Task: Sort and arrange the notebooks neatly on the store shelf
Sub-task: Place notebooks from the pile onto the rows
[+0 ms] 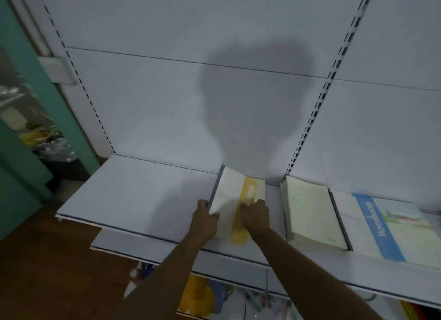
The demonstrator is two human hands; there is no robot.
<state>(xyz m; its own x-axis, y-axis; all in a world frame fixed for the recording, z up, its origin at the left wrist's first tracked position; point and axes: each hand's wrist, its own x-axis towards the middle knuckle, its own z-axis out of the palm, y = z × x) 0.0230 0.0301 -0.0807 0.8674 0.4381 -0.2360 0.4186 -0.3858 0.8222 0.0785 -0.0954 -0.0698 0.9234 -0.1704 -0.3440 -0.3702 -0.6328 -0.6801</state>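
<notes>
Both hands are on the yellow-striped notebook (pixel 235 200), which lies flat on the white shelf (pixel 133 190) with its long axis running front to back, its grey spine along the left edge and its far end close to the back panel (pixel 167 104). The left hand (pixel 204 220) grips the near left corner, fingers curled round the spine side and thumb on the cover; the right hand (pixel 256 215) rests on the yellow stripe near the front right, its fingers bent down onto the cover, though whether they hook the edge I cannot tell. Neither hand is clearly nearer; the notebook sits directly ahead between them. To the right, just apart from it, lies a stack of cream notebooks (pixel 312 212), and touching that, a blue-striped notebook (pixel 386 226). Squaring it beside that stack looks like the likely next move. The shelf holds no bins; a lower shelf (pixel 238 267) shows blurred goods beneath.
</notes>
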